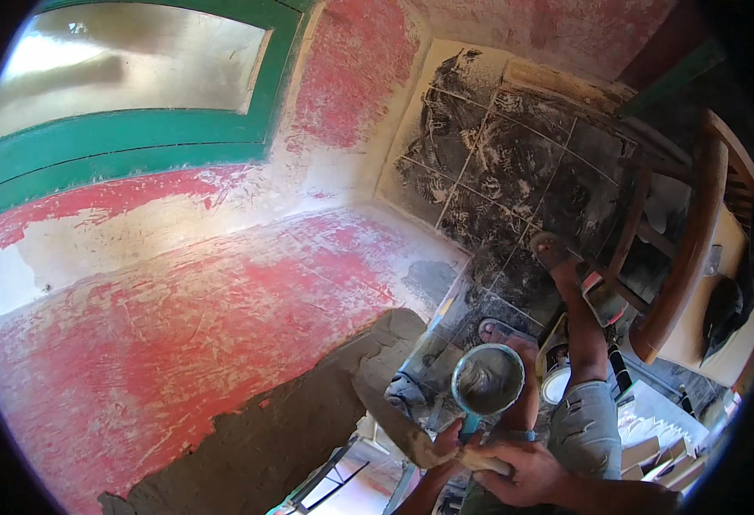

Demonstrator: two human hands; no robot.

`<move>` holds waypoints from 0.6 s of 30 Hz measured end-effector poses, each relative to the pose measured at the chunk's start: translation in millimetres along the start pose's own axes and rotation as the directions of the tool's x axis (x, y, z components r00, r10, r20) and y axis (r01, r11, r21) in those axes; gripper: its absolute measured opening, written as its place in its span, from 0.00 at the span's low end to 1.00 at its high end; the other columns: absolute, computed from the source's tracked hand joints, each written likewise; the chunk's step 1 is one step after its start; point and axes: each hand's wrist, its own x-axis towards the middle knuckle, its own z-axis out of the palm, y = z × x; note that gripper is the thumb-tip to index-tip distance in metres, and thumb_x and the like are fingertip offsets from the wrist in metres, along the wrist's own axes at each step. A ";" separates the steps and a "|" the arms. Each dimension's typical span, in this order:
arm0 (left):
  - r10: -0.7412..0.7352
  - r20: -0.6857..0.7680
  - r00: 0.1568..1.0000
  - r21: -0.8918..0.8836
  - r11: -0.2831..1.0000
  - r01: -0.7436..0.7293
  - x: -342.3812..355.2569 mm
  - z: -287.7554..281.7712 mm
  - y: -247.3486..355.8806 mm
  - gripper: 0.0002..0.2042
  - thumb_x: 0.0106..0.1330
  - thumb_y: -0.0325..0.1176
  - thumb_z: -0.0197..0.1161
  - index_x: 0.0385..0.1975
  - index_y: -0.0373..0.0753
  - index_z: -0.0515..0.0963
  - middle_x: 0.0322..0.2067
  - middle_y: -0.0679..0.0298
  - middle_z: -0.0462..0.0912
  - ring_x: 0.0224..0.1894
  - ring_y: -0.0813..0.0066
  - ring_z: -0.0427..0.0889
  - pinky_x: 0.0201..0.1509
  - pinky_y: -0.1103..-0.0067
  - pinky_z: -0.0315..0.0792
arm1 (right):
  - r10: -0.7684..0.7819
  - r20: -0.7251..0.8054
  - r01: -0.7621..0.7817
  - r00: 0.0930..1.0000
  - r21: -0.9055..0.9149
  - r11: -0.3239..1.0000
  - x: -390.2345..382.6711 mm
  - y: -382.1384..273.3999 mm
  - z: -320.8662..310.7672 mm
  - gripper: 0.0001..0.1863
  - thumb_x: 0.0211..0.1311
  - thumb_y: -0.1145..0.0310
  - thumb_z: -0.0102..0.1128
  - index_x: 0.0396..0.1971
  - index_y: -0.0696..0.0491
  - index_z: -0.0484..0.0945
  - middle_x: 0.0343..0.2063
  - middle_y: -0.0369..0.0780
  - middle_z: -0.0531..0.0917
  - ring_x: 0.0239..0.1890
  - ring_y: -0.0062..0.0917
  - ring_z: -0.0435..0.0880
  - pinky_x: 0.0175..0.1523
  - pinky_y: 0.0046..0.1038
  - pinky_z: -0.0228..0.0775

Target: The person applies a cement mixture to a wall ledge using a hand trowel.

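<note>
My left hand [447,444] is closed round the handle of a round teal dipper [469,423], whose bowl holds wet grey mortar [485,384]. In my right hand [527,474] is the wooden handle of a trowel [391,422]. Its mortar-smeared blade points up and left, reaching past my left hand toward the wall. Along the lower part of the red, scraped wall [179,343] runs a band of fresh grey mortar [265,442]. The blade tip lies over the edge of this band; whether it touches cannot be told.
A green-framed window [136,133] is set in the wall. Dusty dark tiles [497,172] cover the floor around my sandalled feet. To the right stands a wooden chair [681,257] with a dark object on its seat. A white tin [555,384] is beside my leg.
</note>
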 end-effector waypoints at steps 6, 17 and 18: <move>0.326 -0.142 0.935 0.036 0.945 -0.324 -9.5 0.8 -2.6 0.19 0.65 0.40 0.68 0.52 0.40 0.79 0.45 0.56 0.84 0.50 0.62 0.83 0.55 0.70 0.75 | 0.339 -0.062 -0.334 0.939 0.081 0.939 -4.4 -6.9 2.1 0.20 0.63 0.68 0.70 0.53 0.53 0.78 0.33 0.45 0.88 0.31 0.36 0.90 0.37 0.33 0.82; 0.138 -0.139 0.981 0.150 0.982 -0.117 -13.5 -12.9 23.0 0.20 0.63 0.39 0.71 0.52 0.37 0.80 0.29 0.57 0.86 0.23 0.71 0.81 0.31 0.71 0.74 | 0.088 -0.053 -0.087 0.995 0.022 0.996 -11.9 -52.9 20.1 0.19 0.62 0.69 0.67 0.54 0.49 0.83 0.44 0.46 0.86 0.43 0.42 0.87 0.46 0.37 0.82; 0.160 -0.154 0.975 0.139 0.980 -0.139 -13.6 -13.8 25.6 0.18 0.64 0.43 0.71 0.47 0.38 0.80 0.28 0.54 0.86 0.26 0.62 0.83 0.33 0.67 0.75 | 0.061 -0.054 -0.059 0.997 0.035 0.998 -14.9 -54.4 19.3 0.19 0.62 0.69 0.68 0.54 0.50 0.83 0.43 0.45 0.86 0.42 0.41 0.88 0.45 0.37 0.82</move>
